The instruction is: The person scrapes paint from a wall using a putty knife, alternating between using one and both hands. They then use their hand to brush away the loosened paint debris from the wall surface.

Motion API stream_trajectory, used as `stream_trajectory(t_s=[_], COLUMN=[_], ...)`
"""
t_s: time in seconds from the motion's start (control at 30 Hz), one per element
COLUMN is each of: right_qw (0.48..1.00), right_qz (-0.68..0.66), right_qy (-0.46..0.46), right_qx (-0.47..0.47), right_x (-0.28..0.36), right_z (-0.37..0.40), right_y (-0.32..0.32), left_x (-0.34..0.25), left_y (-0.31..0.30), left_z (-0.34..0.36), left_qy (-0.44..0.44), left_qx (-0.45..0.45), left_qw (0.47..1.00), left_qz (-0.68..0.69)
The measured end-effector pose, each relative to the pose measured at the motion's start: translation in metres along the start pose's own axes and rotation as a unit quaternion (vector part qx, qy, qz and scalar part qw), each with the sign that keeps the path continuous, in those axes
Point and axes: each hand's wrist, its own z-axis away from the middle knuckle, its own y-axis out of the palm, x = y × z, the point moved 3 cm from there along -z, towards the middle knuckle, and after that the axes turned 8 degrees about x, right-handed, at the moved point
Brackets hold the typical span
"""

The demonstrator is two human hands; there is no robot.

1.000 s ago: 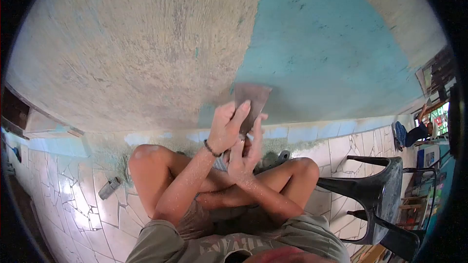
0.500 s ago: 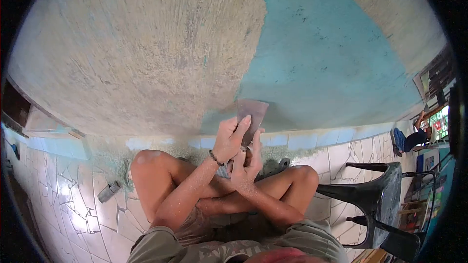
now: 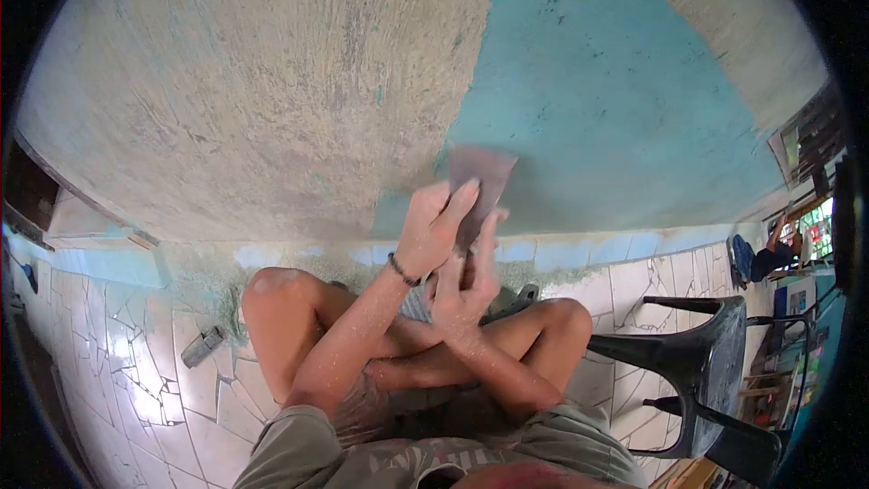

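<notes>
I sit cross-legged on the floor facing a wall (image 3: pixel 272 81) that is bare and sandy on the left, with turquoise paint (image 3: pixel 597 91) left on the right. A flat metal scraper (image 3: pixel 487 172) lies with its blade against the wall at the edge of the paint, blurred by motion. My left hand (image 3: pixel 433 228), with a dark bracelet on its wrist, presses its fingers on the back of the blade. My right hand (image 3: pixel 463 292) sits just below it, closed around the scraper's handle, which is mostly hidden. Fine dust covers both forearms.
A black plastic chair (image 3: pixel 706 353) stands close at my right. A small grey object (image 3: pixel 203 346) lies on the cracked-tile floor (image 3: pixel 136 380) at left. Greenish paint dust (image 3: pixel 217 281) lines the wall's base. Another person (image 3: pixel 769 252) sits far right.
The scraper and both hands slid down the wall about half a second ago, then pushed back up and slightly right to the paint's edge.
</notes>
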Motion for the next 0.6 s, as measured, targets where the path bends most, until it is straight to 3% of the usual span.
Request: stream_trajectory(t_s=[0.1,0.17,0.37,0.47,0.6], right_qw=[1.000,1.000,1.000,0.999,0.998], right_qz=[-0.012,-0.005,0.010,-0.008,-0.044], right_qy=[0.001,-0.001,0.017,0.034,0.040], right_qx=[0.007,0.008,-0.006,-0.010,0.007], right_x=[0.027,0.017,-0.028,0.007,0.037], right_z=[-0.012,-0.005,0.022,0.000,-0.011], right_y=[-0.003,-0.003,-0.001,-0.003,-0.009], left_x=[-0.026,-0.017,0.029,0.011,-0.019], left_y=[0.013,0.010,-0.008,-0.005,0.016], left_z=[-0.008,-0.007,0.017,-0.005,-0.009], left_qy=[-0.011,0.013,-0.050,0.026,-0.003], left_qx=[0.005,0.001,-0.018,0.000,-0.015], left_qw=[0.999,0.999,0.998,0.998,0.999], left_qz=[0.039,0.032,0.020,-0.050,0.035])
